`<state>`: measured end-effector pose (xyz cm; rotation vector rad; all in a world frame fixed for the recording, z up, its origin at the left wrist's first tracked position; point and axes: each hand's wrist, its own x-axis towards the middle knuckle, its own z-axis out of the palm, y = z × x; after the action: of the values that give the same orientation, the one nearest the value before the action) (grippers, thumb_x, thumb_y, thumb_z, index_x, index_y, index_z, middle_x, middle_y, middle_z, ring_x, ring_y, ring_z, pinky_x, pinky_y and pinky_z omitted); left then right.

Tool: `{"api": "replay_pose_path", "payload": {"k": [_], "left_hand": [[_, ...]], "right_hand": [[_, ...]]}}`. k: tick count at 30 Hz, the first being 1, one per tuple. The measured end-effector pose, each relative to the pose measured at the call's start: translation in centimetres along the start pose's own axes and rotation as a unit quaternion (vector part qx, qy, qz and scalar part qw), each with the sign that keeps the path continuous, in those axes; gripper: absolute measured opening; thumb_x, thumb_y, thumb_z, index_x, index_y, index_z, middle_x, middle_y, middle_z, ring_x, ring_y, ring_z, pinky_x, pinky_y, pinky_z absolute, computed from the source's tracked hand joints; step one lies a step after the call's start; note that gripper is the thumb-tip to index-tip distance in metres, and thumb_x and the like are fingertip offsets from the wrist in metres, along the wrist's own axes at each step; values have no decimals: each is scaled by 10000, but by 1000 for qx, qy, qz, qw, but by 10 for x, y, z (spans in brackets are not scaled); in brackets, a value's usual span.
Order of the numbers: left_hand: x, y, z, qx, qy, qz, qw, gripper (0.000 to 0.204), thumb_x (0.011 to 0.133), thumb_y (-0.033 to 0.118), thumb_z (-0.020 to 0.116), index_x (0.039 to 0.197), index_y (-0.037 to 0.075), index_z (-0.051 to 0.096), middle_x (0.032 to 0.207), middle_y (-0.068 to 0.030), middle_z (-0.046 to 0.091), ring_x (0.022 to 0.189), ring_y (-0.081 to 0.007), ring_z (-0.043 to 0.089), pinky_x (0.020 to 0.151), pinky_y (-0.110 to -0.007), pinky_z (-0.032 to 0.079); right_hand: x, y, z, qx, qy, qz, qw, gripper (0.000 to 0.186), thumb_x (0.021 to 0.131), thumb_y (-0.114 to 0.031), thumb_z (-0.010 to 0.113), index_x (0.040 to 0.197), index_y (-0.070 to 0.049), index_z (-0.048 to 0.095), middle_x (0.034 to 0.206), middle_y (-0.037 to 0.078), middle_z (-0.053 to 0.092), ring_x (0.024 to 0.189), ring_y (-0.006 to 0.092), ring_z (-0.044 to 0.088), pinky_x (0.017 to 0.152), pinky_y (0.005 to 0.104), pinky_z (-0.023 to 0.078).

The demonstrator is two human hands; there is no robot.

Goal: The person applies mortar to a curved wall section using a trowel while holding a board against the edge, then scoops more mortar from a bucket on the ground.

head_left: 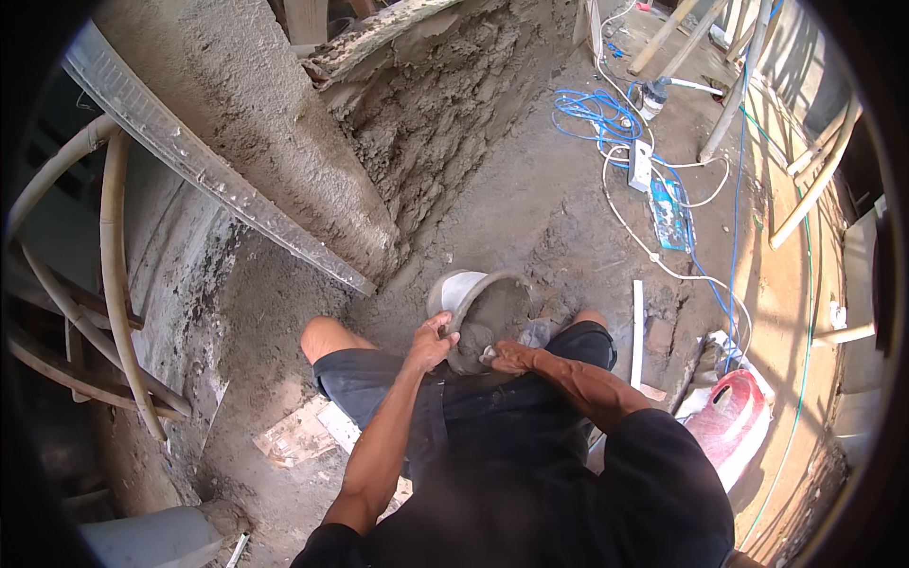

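Note:
Between my knees a white bucket [461, 287], its rim smeared grey, leans over with its mouth turned to the right. Wet grey mortar [497, 312] coats the inside. My left hand [435, 342] is closed around the bucket's near left rim, thumb on top. My right hand [512, 358] is closed in a fist at the near side of the mouth, by a lump of mortar [476, 337]. A small pale end shows at its fingers; what it belongs to is hidden. Just beyond that hand lies a crumpled clear plastic piece [536, 331].
A long straightedge bar [237, 204] slants down from the left beside a plastered column [275, 142]. Rough mortar covers the wall [426, 114] ahead. Coiled blue cable [597, 112], a white power strip [640, 166] and a red scoop-like container [729, 417] lie right. Bamboo poles [118, 256] stand left.

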<state>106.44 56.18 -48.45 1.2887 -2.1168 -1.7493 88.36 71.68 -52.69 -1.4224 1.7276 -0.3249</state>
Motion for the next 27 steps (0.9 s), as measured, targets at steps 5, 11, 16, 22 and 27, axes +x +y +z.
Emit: {"api": "replay_pose_path", "payload": {"k": [5,11,16,22,27], "left_hand": [[15,-2,-18,-153,-57,-68,984,555,934,86,675,1452,82,474,1358,-89,591,1122,-238,617,893,-412,558],[20,-6,-32,-221,-55,-70,971,426,994,69,570,1405,111,465,1182,-38,618,952,-183,636,744,-471,609],[17,12,-34,-321,-56,-126,937,303,1019,102,481,1314,170,493,1059,-26,642,950,-238,685,908,-635,542],[8,-16,-61,-339,-73,-195,918,334,1012,62,495,1341,41,445,1313,-140,560,1198,-362,585,963,-609,535],[2,40,-66,-82,-91,-246,962,455,974,136,604,1380,13,440,1322,-116,550,1191,-335,587,915,-546,584]], "right_hand": [[-40,-74,-68,345,-145,212,903,505,975,-541,566,730,-103,504,558,-20,423,403,78,409,328,278,295],[-78,-47,-96,433,-162,187,867,435,977,-498,593,798,-107,530,579,-53,405,428,60,375,350,237,281],[-112,-42,-104,454,-51,143,878,380,940,-455,640,788,-121,539,571,-47,424,424,72,385,357,262,282],[-132,-60,-99,509,44,121,851,352,938,-390,631,759,-108,519,574,-23,446,431,99,409,383,279,317],[-153,-56,-109,485,95,123,861,327,924,-342,619,751,-81,523,588,18,497,448,121,475,397,303,364]]}}
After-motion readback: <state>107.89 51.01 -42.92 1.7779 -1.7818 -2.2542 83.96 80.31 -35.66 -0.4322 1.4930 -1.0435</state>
